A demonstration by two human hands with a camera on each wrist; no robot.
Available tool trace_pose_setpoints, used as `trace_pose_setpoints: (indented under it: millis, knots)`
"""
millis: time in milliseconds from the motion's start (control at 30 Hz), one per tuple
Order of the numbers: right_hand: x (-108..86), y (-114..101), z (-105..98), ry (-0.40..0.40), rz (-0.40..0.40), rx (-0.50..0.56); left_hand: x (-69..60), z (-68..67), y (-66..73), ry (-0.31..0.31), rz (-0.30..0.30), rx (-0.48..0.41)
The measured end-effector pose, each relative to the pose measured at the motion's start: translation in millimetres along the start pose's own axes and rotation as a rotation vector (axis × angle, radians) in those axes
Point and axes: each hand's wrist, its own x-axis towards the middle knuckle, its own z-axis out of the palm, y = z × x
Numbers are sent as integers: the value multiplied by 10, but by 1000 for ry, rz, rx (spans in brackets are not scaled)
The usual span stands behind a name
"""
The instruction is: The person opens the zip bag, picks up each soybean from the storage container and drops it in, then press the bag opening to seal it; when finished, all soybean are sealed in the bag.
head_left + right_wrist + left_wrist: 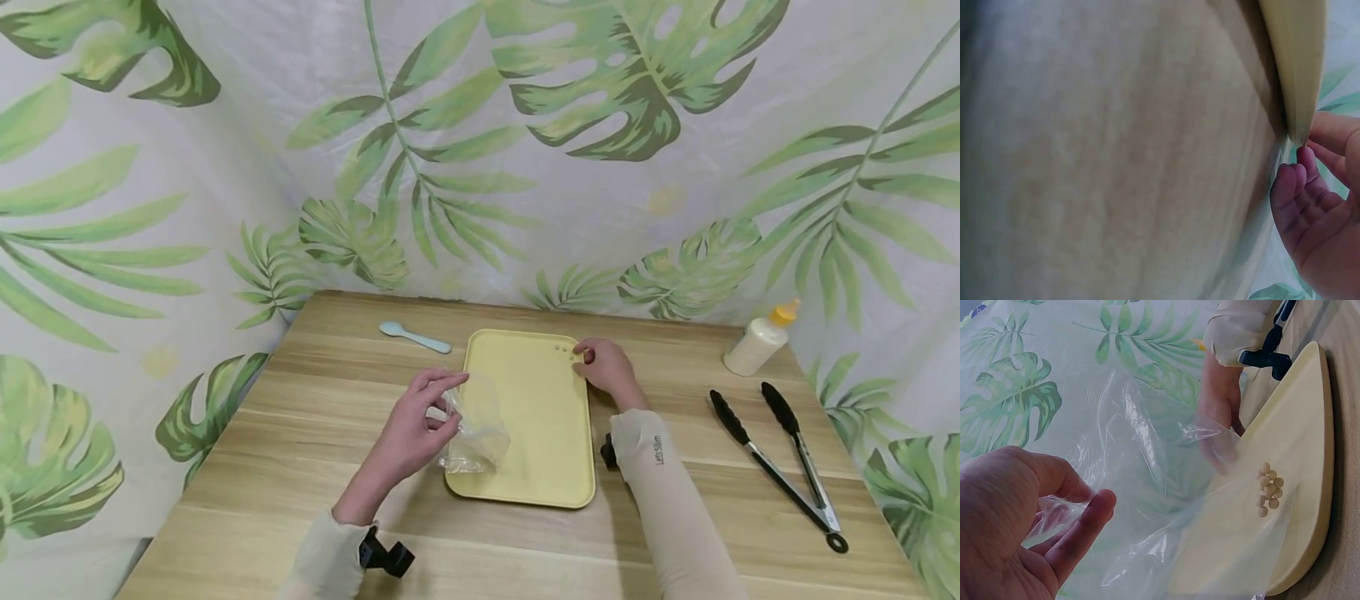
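Head view: pinching one clear bag point(480, 425) in left hand point(414, 427); bending right hand point(606, 367), with hold impossible to tell, at one yellow tray point(536, 417) bearing at least three balls point(565, 349).

On my right sleeve point(672, 508), just to the right of the tray point(536, 417), I can read small dark lettering point(659, 451), "LetsSlim", running roughly lengthwise; whether a space parts the words is too small to tell.

Tray point(532, 433), spoon point(415, 337), bottle point(753, 347), tongs point(787, 487) on table point(300, 458)
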Motion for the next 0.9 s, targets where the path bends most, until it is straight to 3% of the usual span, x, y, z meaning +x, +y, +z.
trace_pose_setpoints:
  millis: [900]
  knots:
    - [3, 15, 25, -11, 16, 58, 6, 22, -21, -6, -4, -5]
